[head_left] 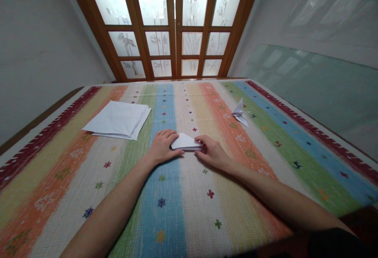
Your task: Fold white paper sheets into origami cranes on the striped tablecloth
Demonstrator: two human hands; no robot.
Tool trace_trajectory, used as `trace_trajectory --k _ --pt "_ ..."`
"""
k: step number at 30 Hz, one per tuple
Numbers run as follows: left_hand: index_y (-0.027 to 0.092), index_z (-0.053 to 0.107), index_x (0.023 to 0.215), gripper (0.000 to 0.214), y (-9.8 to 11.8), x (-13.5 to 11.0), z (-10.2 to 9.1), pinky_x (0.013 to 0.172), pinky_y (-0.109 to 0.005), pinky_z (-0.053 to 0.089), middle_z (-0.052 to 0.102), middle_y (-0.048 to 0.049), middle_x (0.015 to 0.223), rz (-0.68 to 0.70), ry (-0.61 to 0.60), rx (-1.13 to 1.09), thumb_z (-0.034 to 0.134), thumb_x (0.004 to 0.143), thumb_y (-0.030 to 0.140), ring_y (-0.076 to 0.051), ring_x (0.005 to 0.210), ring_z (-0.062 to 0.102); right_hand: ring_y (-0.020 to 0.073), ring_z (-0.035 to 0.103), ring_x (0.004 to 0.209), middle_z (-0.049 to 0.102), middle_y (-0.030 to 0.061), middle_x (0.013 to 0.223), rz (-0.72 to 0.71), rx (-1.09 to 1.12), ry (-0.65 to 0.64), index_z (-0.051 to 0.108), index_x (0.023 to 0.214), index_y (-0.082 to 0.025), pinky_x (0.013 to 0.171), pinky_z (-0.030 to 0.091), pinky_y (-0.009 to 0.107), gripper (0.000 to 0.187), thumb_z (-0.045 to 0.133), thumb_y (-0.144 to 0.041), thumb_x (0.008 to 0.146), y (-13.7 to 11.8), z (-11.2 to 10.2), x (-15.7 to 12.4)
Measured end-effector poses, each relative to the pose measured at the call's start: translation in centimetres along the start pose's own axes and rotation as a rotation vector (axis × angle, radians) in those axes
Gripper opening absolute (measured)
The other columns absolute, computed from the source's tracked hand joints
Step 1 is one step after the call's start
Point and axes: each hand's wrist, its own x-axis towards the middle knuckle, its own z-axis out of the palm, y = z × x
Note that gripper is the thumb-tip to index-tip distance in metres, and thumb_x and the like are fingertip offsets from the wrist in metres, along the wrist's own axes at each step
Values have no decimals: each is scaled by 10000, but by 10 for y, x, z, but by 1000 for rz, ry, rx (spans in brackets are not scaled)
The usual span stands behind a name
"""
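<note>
A small folded piece of white paper [186, 141] lies on the tablecloth at the middle of the table, between both hands. My left hand [163, 147] grips its left end, with the thumb at the near edge and the fingers over the far side. At the right end, my right hand [213, 152] pinches the paper between thumb and fingers. The near edge shows more than one layer. Parts of both ends are hidden under the fingers.
A stack of white paper sheets [116, 119] lies at the left. On the right rests a folded white paper crane [240, 113]. The striped tablecloth [165, 218] covers the table. Wooden doors with frosted panes [156, 8] stand beyond the far edge.
</note>
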Motion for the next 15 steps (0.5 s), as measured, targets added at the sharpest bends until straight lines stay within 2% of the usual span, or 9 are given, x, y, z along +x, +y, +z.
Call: trace_trajectory --k 3,5,10,15 --pt "175 639 1041 494 0 0 -2 915 -446 434 658 -116 1123 -13 28 -7 674 751 573 -289 1048 574 187 614 779 662 72 920 50 100 38 584 1038 -184 716 482 328 292 640 -221 754 0 1 1" --pt "175 640 1002 425 0 1 -2 860 -422 456 667 -105 1051 -11 17 4 637 795 547 -272 982 582 182 615 757 665 69 888 70 141 66 597 991 -187 698 487 325 214 624 -237 784 1 2 2" --pt "191 656 913 250 -1 -1 1 829 -380 469 648 -96 1001 32 69 49 588 867 427 -241 935 585 188 617 773 669 61 847 31 105 121 610 866 -195 718 486 340 65 579 -219 814 5 0 1" --pt "199 673 878 232 -3 -1 4 747 -317 472 645 -72 901 13 47 64 474 938 301 -199 832 606 211 612 892 662 84 987 -120 104 85 588 1008 -208 812 488 390 225 576 -171 786 11 -3 8"
